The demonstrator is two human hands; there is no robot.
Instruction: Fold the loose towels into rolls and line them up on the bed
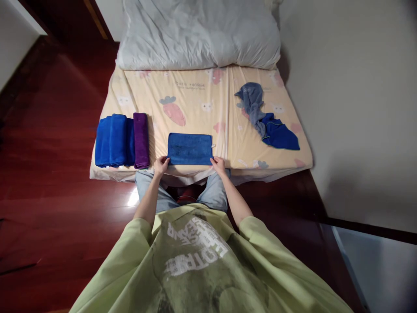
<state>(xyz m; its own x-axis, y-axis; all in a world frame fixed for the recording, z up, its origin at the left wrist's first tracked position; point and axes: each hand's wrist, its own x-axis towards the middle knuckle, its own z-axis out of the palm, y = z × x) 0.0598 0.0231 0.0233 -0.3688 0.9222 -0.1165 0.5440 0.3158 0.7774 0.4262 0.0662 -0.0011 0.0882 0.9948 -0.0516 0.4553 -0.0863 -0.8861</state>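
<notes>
A blue towel (190, 149) lies flat as a rectangle near the front edge of the bed, a small white tag on its right side. My left hand (161, 165) pinches its near left corner, and my right hand (217, 164) pinches the near right corner. Left of it are several folded blue towels (117, 140) in a row, with a folded purple towel (141, 140) beside them. On the right side of the bed, a crumpled grey towel (252, 102) touches a loose blue cloth (280, 134) with a light green edge.
The bed (195, 91) has a cream sheet printed with carrots and cat faces. A bulky white quilt (202, 34) covers its far end. A wall (355, 108) runs along the right, and dark red wooden flooring (48, 174) lies to the left.
</notes>
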